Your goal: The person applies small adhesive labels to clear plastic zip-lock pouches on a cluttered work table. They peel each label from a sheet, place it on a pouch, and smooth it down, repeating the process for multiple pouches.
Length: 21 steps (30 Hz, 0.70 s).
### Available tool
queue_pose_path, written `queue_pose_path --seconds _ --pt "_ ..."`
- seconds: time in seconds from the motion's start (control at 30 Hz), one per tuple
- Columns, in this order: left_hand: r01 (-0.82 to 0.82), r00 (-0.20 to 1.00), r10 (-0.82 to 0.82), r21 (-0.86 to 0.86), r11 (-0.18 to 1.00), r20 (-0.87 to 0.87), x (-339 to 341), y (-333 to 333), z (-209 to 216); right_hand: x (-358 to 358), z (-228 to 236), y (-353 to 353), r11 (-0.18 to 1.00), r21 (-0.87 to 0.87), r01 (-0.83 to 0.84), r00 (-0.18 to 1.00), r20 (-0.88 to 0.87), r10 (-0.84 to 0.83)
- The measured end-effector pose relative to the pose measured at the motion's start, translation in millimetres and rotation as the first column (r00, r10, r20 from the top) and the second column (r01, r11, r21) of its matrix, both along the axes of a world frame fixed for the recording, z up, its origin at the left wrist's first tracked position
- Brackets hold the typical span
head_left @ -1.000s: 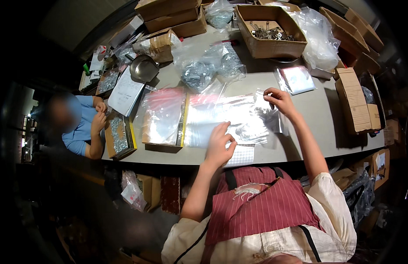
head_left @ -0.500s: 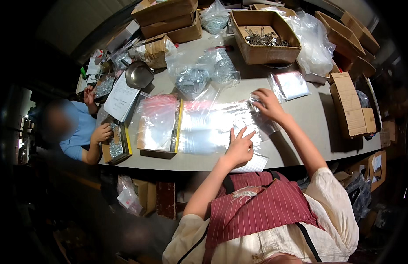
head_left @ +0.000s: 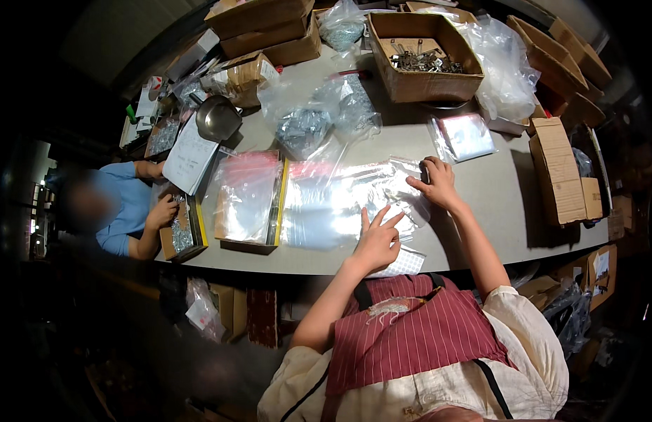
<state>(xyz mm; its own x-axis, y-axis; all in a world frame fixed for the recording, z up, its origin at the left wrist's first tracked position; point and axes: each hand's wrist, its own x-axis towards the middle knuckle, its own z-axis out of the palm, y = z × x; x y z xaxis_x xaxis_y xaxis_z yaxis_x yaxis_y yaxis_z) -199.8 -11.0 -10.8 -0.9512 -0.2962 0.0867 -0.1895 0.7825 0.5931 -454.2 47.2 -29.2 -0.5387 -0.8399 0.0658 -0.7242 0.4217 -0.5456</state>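
Clear plastic zip bags [head_left: 315, 211] lie overlapped in a row on the table in front of me. My left hand [head_left: 375, 243] rests on the right-hand bags, index and middle fingers stretched apart. Under its wrist side a white sheet with a grid of small round marks [head_left: 404, 261] sticks out toward the table edge. My right hand [head_left: 438, 186] is at the far right end of the row, its thumb apart from the bent fingers, touching the bag's edge. Glare blurs the bags between my hands.
A box topped with zip bags [head_left: 247, 204] stands left of the row. Beyond are bags of metal parts [head_left: 305, 130], a metal scoop [head_left: 218, 118] and a carton of metal pieces [head_left: 424, 77]. A bag stack [head_left: 466, 137] lies right. At left, a co-worker's hand [head_left: 163, 211] reaches into a parts box.
My right hand has moved right and nearer to me, its thumb now spread. My left hand has shifted slightly left. The co-worker's far hand has dropped behind the papers.
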Motion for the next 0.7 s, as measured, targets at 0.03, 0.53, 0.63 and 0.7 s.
queue_pose_path --seconds 0.03,0.53,0.63,0.7 --pt "-0.001 1.0 0.0 -0.004 1.0 -0.009 -0.3 0.1 2.9 0.4 0.9 1.4 1.0 -0.01 -0.025 0.998 -0.05 0.025" --pt "-0.08 0.997 0.08 -0.014 0.997 0.017 8.6 1.9 14.3 -7.2 4.2 -2.1 0.983 -0.087 -0.16 0.983 0.08 0.167" --pt "-0.066 0.993 0.067 -0.021 0.998 0.096 4.8 4.2 25.5 -13.9 15.7 -8.4 0.98 0.047 -0.194 0.962 0.206 0.181" --pt "-0.086 0.991 0.09 -0.051 0.995 0.097 0.5 7.9 18.6 -7.3 15.5 -8.4 0.958 0.155 -0.243 0.969 0.083 0.232"
